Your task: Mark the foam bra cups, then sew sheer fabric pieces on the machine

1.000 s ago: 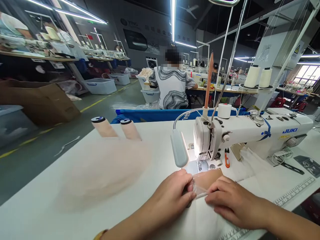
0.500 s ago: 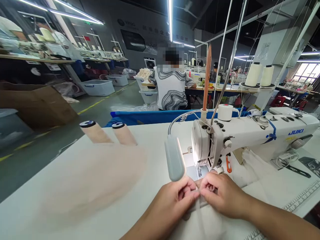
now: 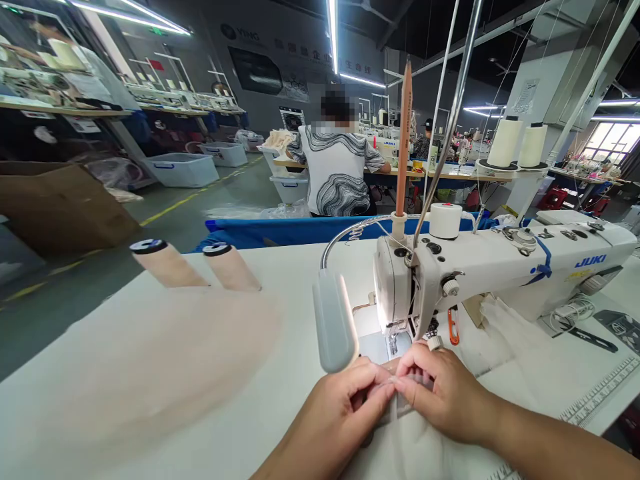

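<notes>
My left hand point(image 3: 337, 413) and my right hand point(image 3: 443, 393) meet just in front of the needle of a white JUKI sewing machine point(image 3: 500, 267). Both pinch the edge of a sheer white fabric piece point(image 3: 420, 447), fingertips almost touching. A tan fabric piece lies under my fingers and is mostly hidden. The machine's grey lamp head point(image 3: 333, 320) hangs just above my left hand. Orange thread snips point(image 3: 453, 325) hang on the machine behind my right hand.
A heap of sheer beige mesh point(image 3: 140, 373) covers the left of the white table point(image 3: 300, 280), with two beige thread cones point(image 3: 200, 263) behind it. More white fabric point(image 3: 505, 333) lies under the machine arm. Another person point(image 3: 337, 167) sits ahead, back turned. Bins and a cardboard box point(image 3: 60, 203) line the aisle.
Both hands have slid forward toward the needle and closed together. The tan piece, in plain view a second ago, is now covered by my fingers.
</notes>
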Demonstrator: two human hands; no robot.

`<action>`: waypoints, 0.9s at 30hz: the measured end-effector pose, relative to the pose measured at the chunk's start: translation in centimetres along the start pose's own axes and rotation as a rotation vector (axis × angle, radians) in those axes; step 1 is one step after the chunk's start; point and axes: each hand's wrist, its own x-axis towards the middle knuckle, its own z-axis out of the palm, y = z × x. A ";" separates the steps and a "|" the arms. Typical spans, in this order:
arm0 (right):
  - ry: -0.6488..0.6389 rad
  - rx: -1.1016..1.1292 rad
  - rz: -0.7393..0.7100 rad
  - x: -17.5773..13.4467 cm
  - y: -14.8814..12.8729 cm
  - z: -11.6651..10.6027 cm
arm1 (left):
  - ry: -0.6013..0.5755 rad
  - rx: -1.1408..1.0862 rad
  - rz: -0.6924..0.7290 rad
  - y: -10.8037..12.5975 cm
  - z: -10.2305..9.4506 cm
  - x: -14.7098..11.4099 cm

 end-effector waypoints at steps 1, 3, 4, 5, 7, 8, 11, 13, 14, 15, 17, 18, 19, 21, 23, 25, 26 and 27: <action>0.012 0.000 -0.013 0.0 0.0 0.1 | 0.025 0.014 0.010 0.1 0.1 0.0; 0.031 0.004 -0.026 -0.1 0.0 0.1 | 0.061 0.018 -0.006 0.2 0.3 0.0; 0.040 0.007 -0.029 -0.1 0.0 0.1 | 0.068 -0.003 -0.028 0.3 0.4 0.0; 0.048 0.013 -0.029 -0.1 -0.1 0.1 | 0.054 -0.046 -0.057 0.3 0.5 0.0; 0.062 0.035 -0.023 -0.2 -0.2 0.1 | -0.040 -0.212 -0.136 0.3 0.6 0.0; 0.067 0.050 -0.014 -0.2 -0.2 0.1 | -0.109 -0.321 -0.176 0.2 0.7 0.0; 0.081 0.113 0.041 -0.2 -0.5 0.2 | -0.234 -0.488 -0.228 0.1 0.7 0.1; 0.082 0.148 0.081 -0.3 -0.7 0.2 | -0.145 -0.358 -0.177 0.2 0.8 0.2; 0.079 0.158 0.092 -0.3 -0.8 0.3 | -0.080 -0.263 -0.155 0.4 0.8 0.2; 0.074 0.162 0.098 -0.3 -0.9 0.3 | -0.026 -0.183 -0.142 0.5 0.8 0.2; 0.065 0.155 0.108 -0.4 -1.0 0.3 | -0.013 -0.136 -0.132 1.0 0.8 0.0; 0.063 0.150 0.113 -0.4 -1.0 0.3 | -0.053 -0.173 -0.117 1.2 0.8 0.0; 0.060 0.147 0.118 -0.4 -0.9 0.2 | -0.106 -0.232 -0.091 1.5 0.7 -0.1; 0.049 0.146 0.127 -0.4 -0.9 0.2 | -0.214 -0.330 -0.047 1.8 0.5 -0.2; 0.040 0.145 0.125 -0.4 -0.8 0.2 | -0.230 -0.320 -0.046 1.9 0.3 -0.2; 0.043 0.141 0.122 -0.4 -0.8 0.2 | -0.150 -0.229 -0.067 1.7 0.2 -0.2; 0.046 0.138 0.121 -0.4 -0.7 0.2 | -0.095 -0.186 -0.078 1.6 0.2 -0.2; 0.050 0.136 0.118 -0.4 -0.7 0.2 | -0.042 -0.154 -0.087 1.5 0.3 -0.2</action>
